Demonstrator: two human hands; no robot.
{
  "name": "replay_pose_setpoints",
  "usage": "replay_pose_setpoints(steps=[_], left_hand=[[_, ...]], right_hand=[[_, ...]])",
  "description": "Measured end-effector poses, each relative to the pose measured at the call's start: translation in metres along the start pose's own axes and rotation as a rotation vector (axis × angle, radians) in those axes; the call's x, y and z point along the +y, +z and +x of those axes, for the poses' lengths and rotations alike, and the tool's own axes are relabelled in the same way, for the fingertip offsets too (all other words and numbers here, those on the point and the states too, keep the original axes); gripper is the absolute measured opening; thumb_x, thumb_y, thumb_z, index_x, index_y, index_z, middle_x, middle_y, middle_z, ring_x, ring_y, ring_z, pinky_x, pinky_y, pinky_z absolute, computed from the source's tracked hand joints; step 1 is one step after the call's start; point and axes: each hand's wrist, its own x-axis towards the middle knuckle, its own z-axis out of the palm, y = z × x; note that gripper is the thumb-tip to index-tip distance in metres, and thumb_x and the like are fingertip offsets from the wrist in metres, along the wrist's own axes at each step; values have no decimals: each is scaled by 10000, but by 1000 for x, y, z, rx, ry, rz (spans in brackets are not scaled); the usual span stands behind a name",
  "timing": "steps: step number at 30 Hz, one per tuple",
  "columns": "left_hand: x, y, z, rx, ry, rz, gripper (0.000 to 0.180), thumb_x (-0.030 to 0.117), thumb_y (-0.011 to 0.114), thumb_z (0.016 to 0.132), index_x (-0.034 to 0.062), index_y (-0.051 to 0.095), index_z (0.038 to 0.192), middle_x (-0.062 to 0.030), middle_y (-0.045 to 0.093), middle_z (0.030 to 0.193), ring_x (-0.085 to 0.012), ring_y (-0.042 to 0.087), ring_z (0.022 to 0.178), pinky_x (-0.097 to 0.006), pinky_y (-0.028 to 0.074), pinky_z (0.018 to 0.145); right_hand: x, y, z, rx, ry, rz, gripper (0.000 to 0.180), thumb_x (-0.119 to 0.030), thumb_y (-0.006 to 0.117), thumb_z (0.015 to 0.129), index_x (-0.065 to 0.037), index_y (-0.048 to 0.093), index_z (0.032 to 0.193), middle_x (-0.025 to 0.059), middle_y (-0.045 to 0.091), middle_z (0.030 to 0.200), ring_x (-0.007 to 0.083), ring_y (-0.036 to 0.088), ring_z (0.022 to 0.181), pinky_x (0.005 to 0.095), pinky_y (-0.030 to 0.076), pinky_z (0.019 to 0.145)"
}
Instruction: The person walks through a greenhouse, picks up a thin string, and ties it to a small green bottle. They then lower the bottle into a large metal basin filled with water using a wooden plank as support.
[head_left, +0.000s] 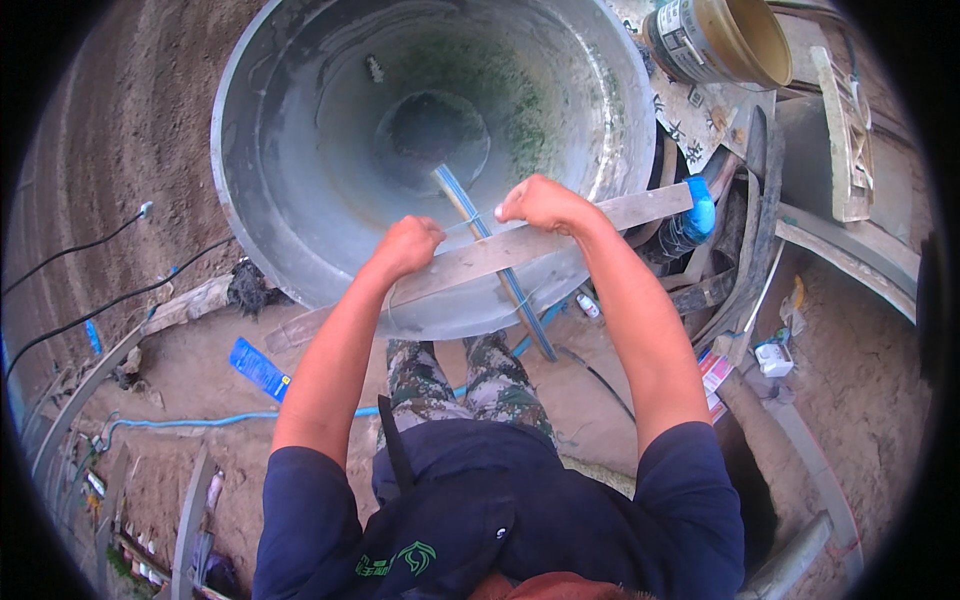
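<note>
I look down on a big round concrete well ring [300,250] with one long wooden plank [560,235] laid across its near rim. Both hands sit on that plank. The left hand [405,247] is clenched into a fist around a thin pale cord [462,224] right at the plank's upper edge, and the right hand [540,203] is clenched too, knuckles up, gripping the same cord where it meets the wood. One blue-striped pipe [490,245] runs from the dark hole at the bottom of the ring, up under the plank between the two fists, and out over the rim to the ground by the knees.

By my judgement the work is partway: the plank is in place, the pipe is already down the shaft, and the cord is taut between the fists, so the lashing of pipe to plank looks begun but not finished (I cannot see a knot).

Counting: one ring, one plank, one pipe, one cord, two hands. Around them lie one yellow bucket [725,40] at the upper right, one blue-capped bottle [690,220] by the plank's far end, one flat blue packet [258,368] on the soil, and two black cables [90,280] to the left.
</note>
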Motion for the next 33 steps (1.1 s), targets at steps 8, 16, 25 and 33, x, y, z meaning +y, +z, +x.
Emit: replay_pose_setpoints(steps=[8, 16, 25, 33], left_hand=[[21, -12, -16, 74, -82, -441, 249, 298, 638, 942, 60, 713, 929, -43, 714, 908, -133, 635, 792, -303, 491, 679], [59, 0, -19, 9, -72, -1452, 256, 341, 510, 1037, 119, 553, 916, -22, 622, 914, -122, 577, 779, -261, 435, 602], [25, 12, 13, -7, -165, -1209, 306, 359, 519, 1033, 103, 504, 866, 28, 414, 645, -93, 428, 581, -196, 244, 407], [13, 15, 17, 32, -198, -1362, 292, 341, 567, 1012, 103, 508, 855, 36, 377, 589, -96, 426, 559, -196, 235, 397]], right_hand=[[9, 13, 11, 64, 63, 822, 256, -327, 650, 942, -73, 658, 969, 31, 673, 886, 159, 617, 838, 345, 494, 773], [3, 34, 28, 93, -73, 1441, 322, -335, 577, 997, -72, 559, 811, 74, 624, 811, 156, 554, 605, 332, 486, 621], [11, 27, 65, 385, 76, 945, 312, -302, 611, 978, -43, 567, 811, 58, 559, 710, 86, 402, 483, 276, 326, 411], [15, 25, 64, 389, 106, 901, 301, -279, 630, 964, -22, 593, 812, 73, 582, 720, 87, 412, 480, 271, 327, 408]])
